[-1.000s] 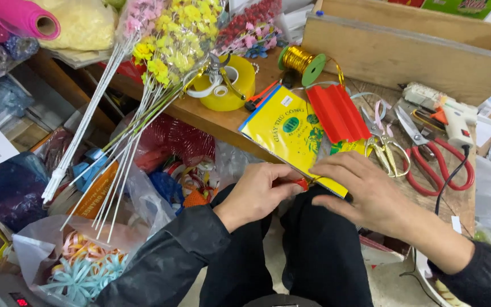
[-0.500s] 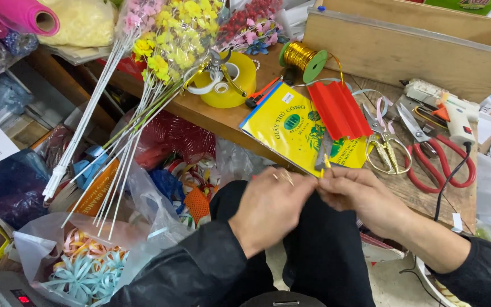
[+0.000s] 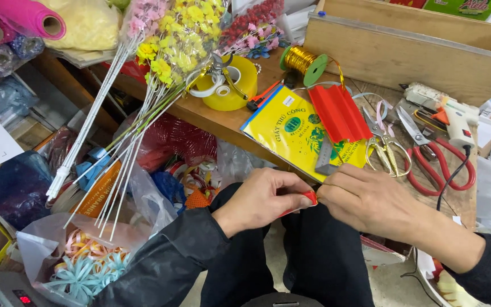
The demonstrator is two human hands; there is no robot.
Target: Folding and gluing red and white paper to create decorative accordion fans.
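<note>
Where the wooden tabletop runs slantwise from upper left to lower right, a cluttered craft corner surrounds it, with bags of ribbon bows on the floor at lower left.

Wooden box: along the tabletop's far edge, largest item.
Artificial flower stems: yellow and pink heads at the far left corner, white stalks hanging over the near edge toward the floor.
Yellow paper packet: flat at the near edge, one corner overhanging.
Red pleated paper: lying on the packet's far right part, folds running slantwise.
Yellow tape roll: left of the packet.
Red-handled scissors: near the right edge, blades pointing to the far side.
Glue gun: just beyond those scissors.
Gold scissors: between packet and red pair.
Gold wire spool: before the box.

Small red piece: off the tabletop, just below its near edge, above the person's lap; long axis roughly level, slanting down to the left, mostly hidden.

Left hand: thumb and fingers pinched closed on the red piece's left part.
Right hand: fingertips closed narrowly against the piece's right end, meeting the left hand.
</note>
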